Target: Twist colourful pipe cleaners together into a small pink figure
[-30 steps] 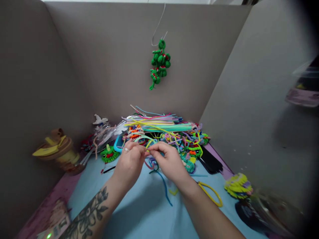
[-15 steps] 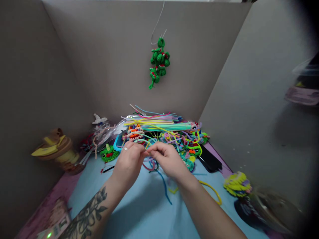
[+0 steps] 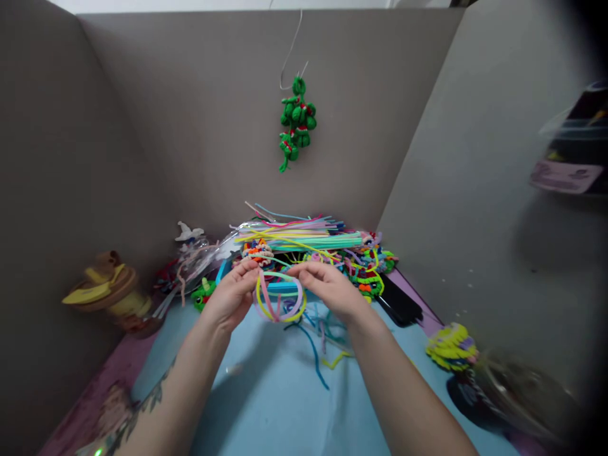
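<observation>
"Pipe-cleaner loops (image 3: 270, 306) are hanging just below the centre of the frame, between both hands. How are the fingers standing?"

"The left hand (image 3: 234, 292) is pinching them at their upper left, thumb and fingertips pressing nearly together. The right hand (image 3: 327, 286) is curling its thumb and fingers close at their upper right; whether it is gripping a strand or only touching one, I can't tell."

"So what is good handling looking like here?"

"I'm judging that the left pinch should be holding light but firm, with the strands lying side by side at one spot. Pink, yellow and pale green strands are running separately around the rings, so they may well be slipping out of line. The right fingers should be smoothing each curve in turn rather than squeezing, since a sharp kink is probably going to be showing."

"And what is lying round about?"

"A blue strand (image 3: 316, 358) and a bent yellow piece (image 3: 332, 366) are lying on the blue cloth (image 3: 266, 405), lower middle of the frame. A bundle of straight stems (image 3: 304, 240) is resting behind, around the centre. I'd be holding the rings well apart from all of those, so nothing is snagging."
</observation>
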The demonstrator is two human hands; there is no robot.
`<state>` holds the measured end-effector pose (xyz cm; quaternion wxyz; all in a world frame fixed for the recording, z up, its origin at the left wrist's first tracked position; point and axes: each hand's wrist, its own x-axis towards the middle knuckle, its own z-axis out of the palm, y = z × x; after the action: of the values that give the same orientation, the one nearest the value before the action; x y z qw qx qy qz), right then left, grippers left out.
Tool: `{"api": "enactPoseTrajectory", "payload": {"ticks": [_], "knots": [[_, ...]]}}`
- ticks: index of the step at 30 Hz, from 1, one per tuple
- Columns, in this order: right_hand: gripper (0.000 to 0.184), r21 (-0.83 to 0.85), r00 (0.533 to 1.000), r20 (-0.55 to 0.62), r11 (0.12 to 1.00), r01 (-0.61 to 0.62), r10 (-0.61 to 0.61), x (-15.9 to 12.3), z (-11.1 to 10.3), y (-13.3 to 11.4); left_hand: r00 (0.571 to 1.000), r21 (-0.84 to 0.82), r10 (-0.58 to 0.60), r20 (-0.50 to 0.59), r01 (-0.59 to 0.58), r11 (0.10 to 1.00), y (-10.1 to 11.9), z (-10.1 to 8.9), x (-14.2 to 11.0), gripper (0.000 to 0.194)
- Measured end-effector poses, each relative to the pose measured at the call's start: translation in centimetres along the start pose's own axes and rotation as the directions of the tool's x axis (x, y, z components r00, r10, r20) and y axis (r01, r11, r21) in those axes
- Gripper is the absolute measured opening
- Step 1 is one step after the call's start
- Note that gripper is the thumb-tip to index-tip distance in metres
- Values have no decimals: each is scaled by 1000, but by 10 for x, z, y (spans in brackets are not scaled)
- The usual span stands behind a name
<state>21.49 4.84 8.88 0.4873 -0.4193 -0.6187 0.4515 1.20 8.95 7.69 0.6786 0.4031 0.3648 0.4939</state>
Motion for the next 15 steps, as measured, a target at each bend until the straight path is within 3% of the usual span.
{"api": "enactPoseTrajectory", "payload": {"ticks": [2, 5, 8, 11, 13, 15], "knots": [[36, 76, 997, 78, 997, -26, 20, 1, 5, 1, 1000, -39, 13, -27, -14, 999, -3, 1, 2, 37], [35, 151, 996, 46, 986, -78, 71, 3, 9, 7, 997, -10, 59, -48, -59, 998, -6, 4, 1, 38], [31, 195, 992, -19, 973, -120, 126, 7, 7, 11, 983, 238, 176, -49, -159, 958, -3, 6, -2, 33], [28, 209, 989, -67, 971, -115, 132, 9, 4, 13, 945, 515, 328, -13, -275, 812, 4, 6, -6, 33], [26, 206, 988, -92, 973, -106, 127, 10, 2, 14, 946, 563, 324, 24, -281, 777, 8, 5, -9, 36], [25, 187, 985, -133, 979, -86, 112, 11, 1, 16, 963, 550, 267, 38, -244, 799, 11, 5, -11, 38]]}}
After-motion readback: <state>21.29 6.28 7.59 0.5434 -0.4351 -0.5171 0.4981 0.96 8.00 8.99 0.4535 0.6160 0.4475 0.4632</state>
